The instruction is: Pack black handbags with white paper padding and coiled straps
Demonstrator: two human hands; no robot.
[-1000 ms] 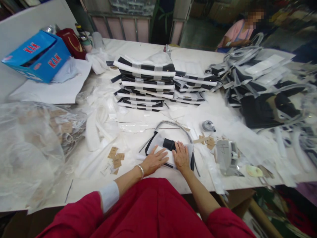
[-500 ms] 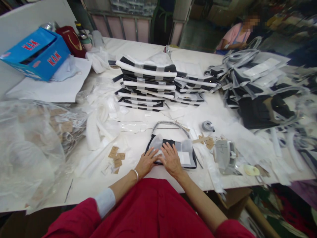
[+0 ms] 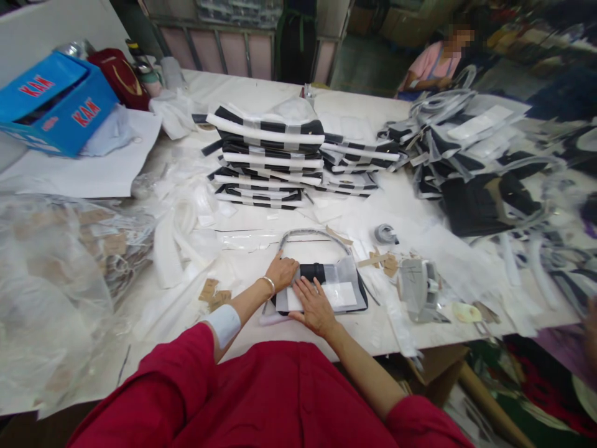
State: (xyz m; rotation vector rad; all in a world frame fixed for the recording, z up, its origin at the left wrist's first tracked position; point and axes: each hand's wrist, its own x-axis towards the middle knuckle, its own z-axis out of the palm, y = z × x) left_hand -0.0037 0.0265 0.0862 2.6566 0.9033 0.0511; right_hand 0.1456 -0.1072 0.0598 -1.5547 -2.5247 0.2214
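Bag: black-trimmed tote bag (image 3: 326,292) lying long axis sideways, handle (image 3: 312,234) arching away from me
Fingers: spread flat on it, no real grip, left hand (image 3: 282,271), right hand (image 3: 314,306)
Surface: white surface (image 3: 377,330), striped bag stacks (image 3: 265,149) beyond

The word KAM is printed two times in big red letters on the bright blue cardboard box (image 3: 56,106).

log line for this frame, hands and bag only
left hand: at top corner of bag | right hand: flat on bag | bag: black, in clear plastic
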